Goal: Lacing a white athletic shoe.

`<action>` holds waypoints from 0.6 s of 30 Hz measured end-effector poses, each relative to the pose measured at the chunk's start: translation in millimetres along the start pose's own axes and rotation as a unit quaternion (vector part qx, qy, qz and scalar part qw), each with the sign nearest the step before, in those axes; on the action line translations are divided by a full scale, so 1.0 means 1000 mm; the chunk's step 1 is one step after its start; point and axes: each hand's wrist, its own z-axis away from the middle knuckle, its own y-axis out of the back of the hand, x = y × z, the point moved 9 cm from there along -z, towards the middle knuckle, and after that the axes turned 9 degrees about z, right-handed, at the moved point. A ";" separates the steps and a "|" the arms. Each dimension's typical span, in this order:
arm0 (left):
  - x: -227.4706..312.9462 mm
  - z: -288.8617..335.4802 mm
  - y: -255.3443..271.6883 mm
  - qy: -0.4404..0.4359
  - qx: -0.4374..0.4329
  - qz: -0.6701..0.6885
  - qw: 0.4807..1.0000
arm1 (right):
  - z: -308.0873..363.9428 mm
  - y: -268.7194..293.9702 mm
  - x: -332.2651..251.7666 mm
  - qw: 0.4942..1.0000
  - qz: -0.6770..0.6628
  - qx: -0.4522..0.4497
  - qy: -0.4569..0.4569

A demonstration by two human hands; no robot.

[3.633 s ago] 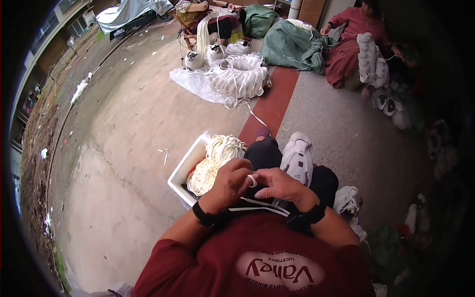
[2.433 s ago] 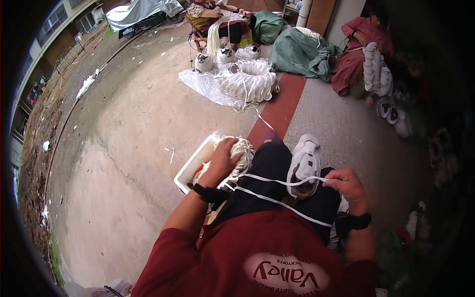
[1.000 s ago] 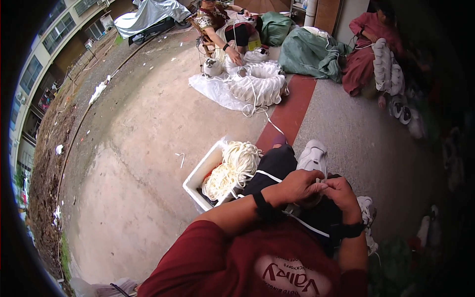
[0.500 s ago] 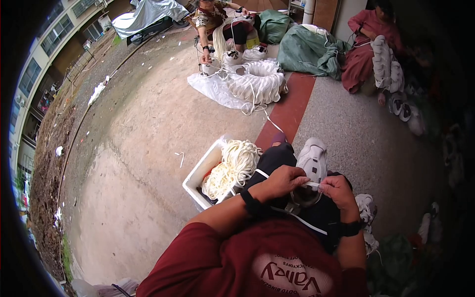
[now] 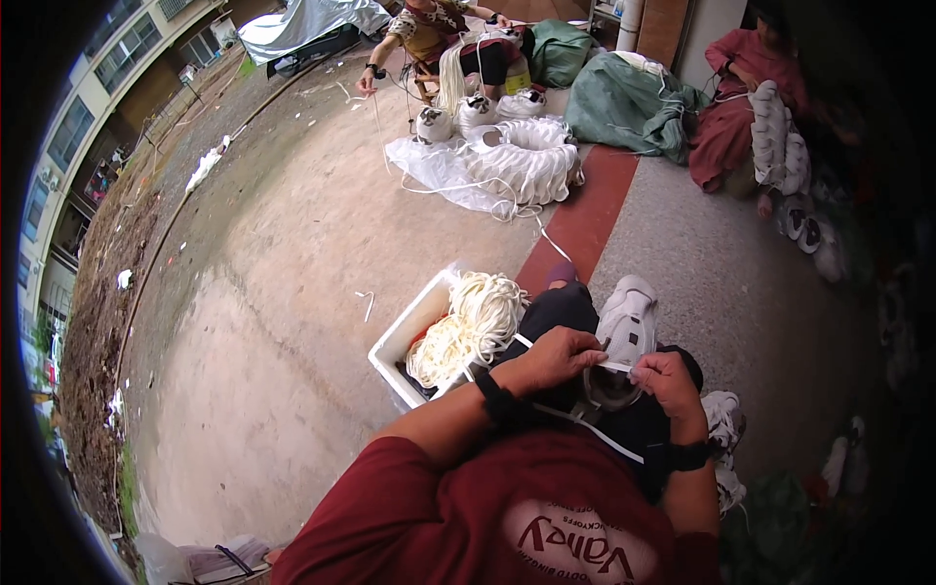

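A white shoe (image 5: 629,314) rests on my lap with its toe pointing away from me. At its opening, my left hand (image 5: 564,357) pinches a white shoelace (image 5: 617,368). My right hand (image 5: 667,378) grips the same lace a little to the right, and a short stretch of it runs between my fingers across the shoe. More white lace (image 5: 609,444) trails over my dark trousers. The inner part of the shoe is partly covered by my hands.
To my left stands a white foam box (image 5: 390,361) heaped with cream laces (image 5: 478,317). Ahead, a person (image 5: 429,39) works beside a ring of white shoes (image 5: 531,161) and green sacks (image 5: 624,102). Another person (image 5: 746,107) sits far right. More shoes (image 5: 723,429) lie beside my right leg.
My view has shifted slightly, so the scene sits further right. Both my hands keep their pinch on the lace. The person ahead has swung an arm out to the left, drawing a lace.
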 end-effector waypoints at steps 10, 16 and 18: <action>-0.003 0.003 0.001 0.003 -0.002 0.006 1.000 | -0.001 -0.005 0.003 1.000 -0.003 -0.003 0.001; -0.004 0.003 0.001 -0.010 -0.001 -0.002 1.000 | -0.002 -0.006 0.004 1.000 -0.010 -0.006 0.001; -0.004 0.003 0.002 -0.011 0.001 0.001 1.000 | -0.002 -0.005 0.004 1.000 -0.006 -0.003 0.002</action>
